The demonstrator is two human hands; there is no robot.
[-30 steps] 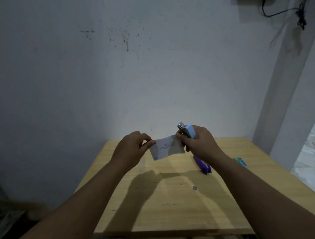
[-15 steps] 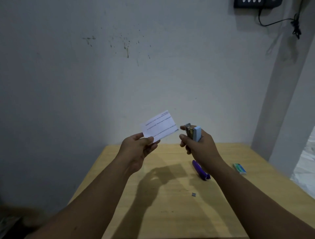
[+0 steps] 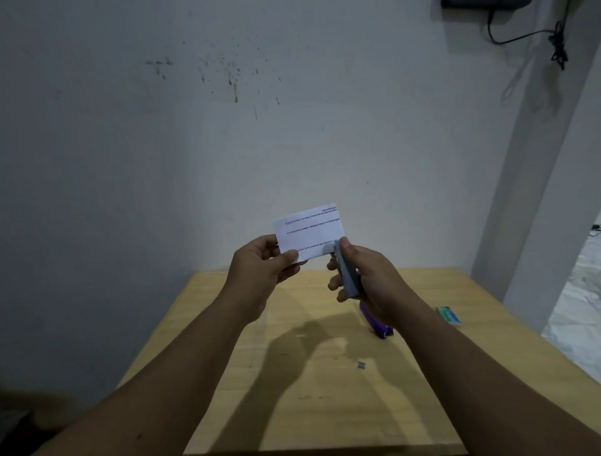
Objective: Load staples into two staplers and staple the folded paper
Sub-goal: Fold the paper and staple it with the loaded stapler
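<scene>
Both forearms reach forward above the desk (image 3: 227, 374). The left hand (image 3: 260, 270) pinches the folded paper (image 3: 309, 232) by its lower left corner, held upright in the air. The right hand (image 3: 367, 276) grips the light blue stapler (image 3: 347, 276), nose touching the paper's lower right edge. The purple stapler (image 3: 377, 325) lies near the desk's right edge.

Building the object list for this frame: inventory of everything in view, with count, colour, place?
folded paper: 1, white with printed lines, held up above the table's far edge
light blue stapler: 1, in the right hand, nose at the paper's lower right corner
purple stapler: 1, lying on the table, partly hidden behind the right wrist
staple strip: 1, small, grey, on the table near the middle
small box: 1, teal and white, on the table's right side
table: 1, light wood, against the wall
dark device with cable: 1, black, on the wall, top right
left hand: 1, pinches the paper's lower left corner
right hand: 1, grips the light blue stapler
</scene>
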